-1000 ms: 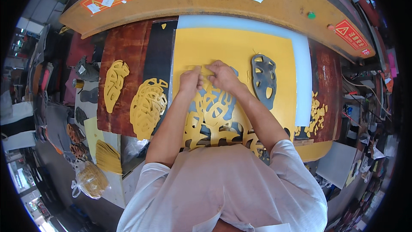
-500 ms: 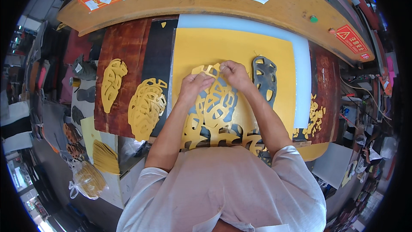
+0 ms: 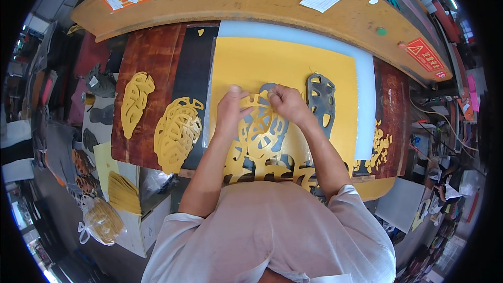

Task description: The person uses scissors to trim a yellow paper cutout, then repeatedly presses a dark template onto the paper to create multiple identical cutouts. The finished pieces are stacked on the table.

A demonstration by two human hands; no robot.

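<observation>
The right hand (image 3: 288, 105) is apparently pinching the top of 1 yellow openwork cutout (image 3: 260, 125) lying over a grey plate (image 3: 268, 87); the left hand (image 3: 229, 112) is holding its fingers apart alongside. The cutout is looking light, floppy, tearable; gripping where it is widening is likely safer

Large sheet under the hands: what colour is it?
The sheet is yellow, seen best in the head view.
</observation>
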